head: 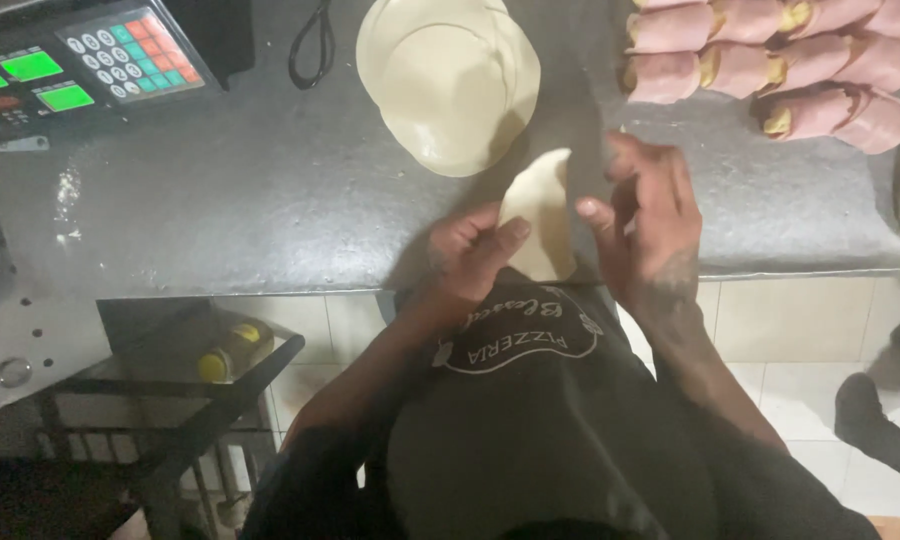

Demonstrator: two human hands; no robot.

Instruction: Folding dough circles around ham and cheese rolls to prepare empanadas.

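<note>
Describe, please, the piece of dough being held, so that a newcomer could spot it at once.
Start at the grey counter and find the stack of flat dough rounds at its far side. Nearer the front edge, the left hand and right hand hold the folded dough piece. Unlike the flat rounds, it is folded, lifted and pointed at the top.

left hand (470,245) pinching, right hand (650,215) (fingers curled) close beside

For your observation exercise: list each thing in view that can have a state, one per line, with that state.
Dough piece: folded, held above the counter edge.
Left hand: grip shut on dough piece.
Right hand: grip shut on dough piece.
Dough rounds: flat, stacked.
Ham rolls: rolled, filled, in rows.
Scale: lit.
</note>
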